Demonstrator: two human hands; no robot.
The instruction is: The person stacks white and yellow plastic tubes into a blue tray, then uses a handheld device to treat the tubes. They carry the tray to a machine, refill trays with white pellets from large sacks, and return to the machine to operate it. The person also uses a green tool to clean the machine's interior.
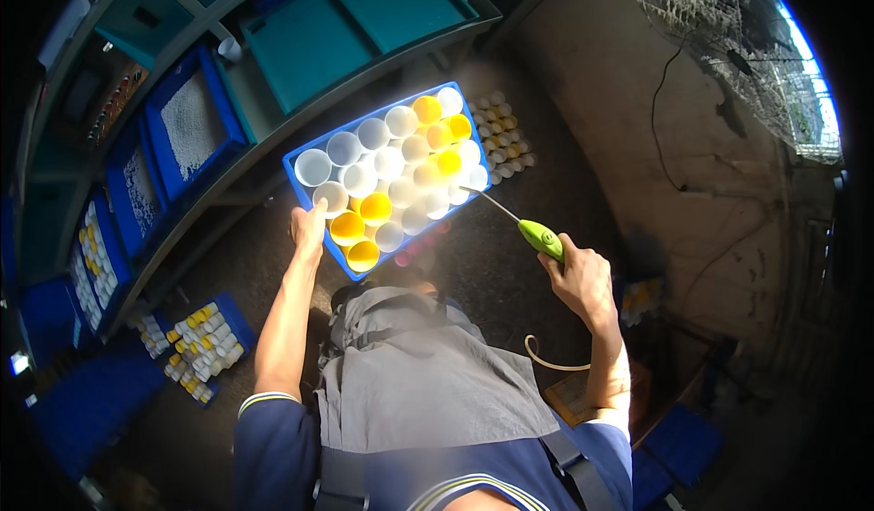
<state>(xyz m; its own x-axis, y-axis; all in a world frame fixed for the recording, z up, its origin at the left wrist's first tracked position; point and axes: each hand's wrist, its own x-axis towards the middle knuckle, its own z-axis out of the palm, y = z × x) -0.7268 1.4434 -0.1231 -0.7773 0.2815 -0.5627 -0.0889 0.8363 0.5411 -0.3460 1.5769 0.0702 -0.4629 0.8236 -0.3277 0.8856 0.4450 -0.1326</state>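
A blue tray filled with rows of white cups and several yellow cups is tilted in front of me, open ends facing up. My left hand grips its left edge, thumb over the rim beside a white cup. In my right hand is a green air blow gun, fingers wrapped round its handle. Its thin metal nozzle reaches to the tray's right edge, by the cups there. Whether the tip touches a cup, I cannot tell. A pale hose curls below my right wrist.
A long bench with teal trays and blue bins of white pieces runs along the left. More cups stand on the floor beyond the tray and in a stack at lower left. A stained wall rises on the right.
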